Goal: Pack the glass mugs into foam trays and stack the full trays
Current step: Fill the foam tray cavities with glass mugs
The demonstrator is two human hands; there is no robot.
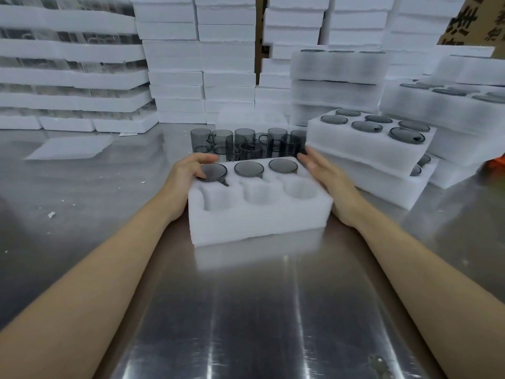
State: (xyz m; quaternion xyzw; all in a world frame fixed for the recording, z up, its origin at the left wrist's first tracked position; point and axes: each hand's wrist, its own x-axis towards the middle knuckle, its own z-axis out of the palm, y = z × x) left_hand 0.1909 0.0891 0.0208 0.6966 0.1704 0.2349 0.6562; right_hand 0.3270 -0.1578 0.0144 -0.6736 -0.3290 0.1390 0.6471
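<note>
Foam tray sits on the metal desk, directly ahead between both forearms. It has six pockets in two rows.

- Far row of the tray: three grey glass mugs seated, rims about level with the foam top. The handle of the leftmost one shows in its slot.
- Near row of the tray: three empty pockets.

Left hand: rests on the far-left corner of the tray. Its fingers are relaxed and laid along the far edge, and the thumb touches the rim of the leftmost mug. It grasps nothing.

Right hand: flat against the right end of the tray, fingers straight and pointing away from the person. It is released, with no grip.

Loose mugs: a cluster of upright grey mugs on the desk just behind the tray. The count is uncertain because they overlap.

Stack of full trays: right of the tray and slightly behind it. Two are stacked at an angle, and the top one shows six filled pockets. More filled trays are piled further right and behind.

Foam sheet: lies flat on the desk, well to the left of the tray.

White foam blocks are stacked in tall columns far behind the tray. A cardboard box shows at the far right behind them.

Small foam crumbs are scattered on the desk to the left of the tray.
</note>
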